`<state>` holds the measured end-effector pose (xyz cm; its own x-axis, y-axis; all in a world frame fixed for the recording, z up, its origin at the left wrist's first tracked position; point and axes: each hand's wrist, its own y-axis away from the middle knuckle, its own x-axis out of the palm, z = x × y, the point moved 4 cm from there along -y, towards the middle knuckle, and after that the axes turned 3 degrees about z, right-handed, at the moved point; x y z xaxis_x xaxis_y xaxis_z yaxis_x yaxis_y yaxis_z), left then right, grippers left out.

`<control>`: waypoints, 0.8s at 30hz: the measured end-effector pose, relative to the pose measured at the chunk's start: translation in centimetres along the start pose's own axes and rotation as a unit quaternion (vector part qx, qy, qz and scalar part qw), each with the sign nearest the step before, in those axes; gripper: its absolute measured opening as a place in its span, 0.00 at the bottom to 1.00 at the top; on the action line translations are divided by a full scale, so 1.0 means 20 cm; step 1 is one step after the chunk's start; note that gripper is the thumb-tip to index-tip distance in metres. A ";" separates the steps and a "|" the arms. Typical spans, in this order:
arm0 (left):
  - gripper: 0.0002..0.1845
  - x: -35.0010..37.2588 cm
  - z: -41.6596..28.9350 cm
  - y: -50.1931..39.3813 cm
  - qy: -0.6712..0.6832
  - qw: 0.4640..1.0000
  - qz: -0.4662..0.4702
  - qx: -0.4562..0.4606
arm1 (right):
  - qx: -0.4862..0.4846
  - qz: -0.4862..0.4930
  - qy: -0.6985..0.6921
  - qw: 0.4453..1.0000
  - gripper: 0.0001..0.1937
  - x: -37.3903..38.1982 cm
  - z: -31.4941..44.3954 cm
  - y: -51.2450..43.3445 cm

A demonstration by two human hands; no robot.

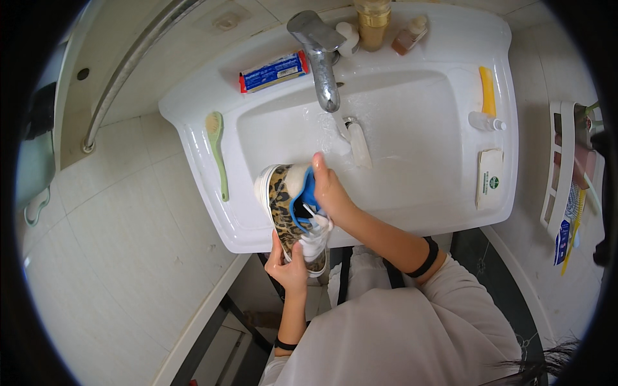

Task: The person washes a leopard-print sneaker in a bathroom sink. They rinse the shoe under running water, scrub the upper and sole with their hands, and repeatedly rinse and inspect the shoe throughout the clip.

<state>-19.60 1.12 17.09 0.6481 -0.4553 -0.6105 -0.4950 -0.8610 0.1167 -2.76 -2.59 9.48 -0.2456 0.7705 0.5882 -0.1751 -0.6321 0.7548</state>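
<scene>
A leopard-print canvas sneaker (281,200) with a blue lining, white sole and white laces is held tilted over the front left rim of the white washbasin (415,193). My left hand (289,268) grips the sneaker near its toe end, fingers along the sole edge and thumb by the laces. At the opening, my right hand (330,190) holds the collar, with its thumb pointing up; part of its fingers is hidden. Water runs from the chrome faucet (324,79) into the basin. A pale, flat strip (358,144) lies by the drain.
On the left rim lies a green-handled brush (217,154). A blue and red packet (274,72) and several bottles, one gold-banded (372,24), stand behind. The right rim holds a yellow tube (487,91), a clear bottle (486,121) and a paper packet (490,178). A white rack (555,169) hangs at right.
</scene>
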 end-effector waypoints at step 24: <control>0.23 0.01 0.34 0.03 0.440 0.834 0.046 -0.330 | -0.337 0.111 0.080 0.932 0.14 0.10 0.25 0.05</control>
<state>-23.77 2.03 11.78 0.9424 -0.2658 0.2029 -0.3281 -0.6186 0.7139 1.28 -1.36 12.81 -0.4769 0.6260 0.6170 -0.6480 -0.7246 0.2344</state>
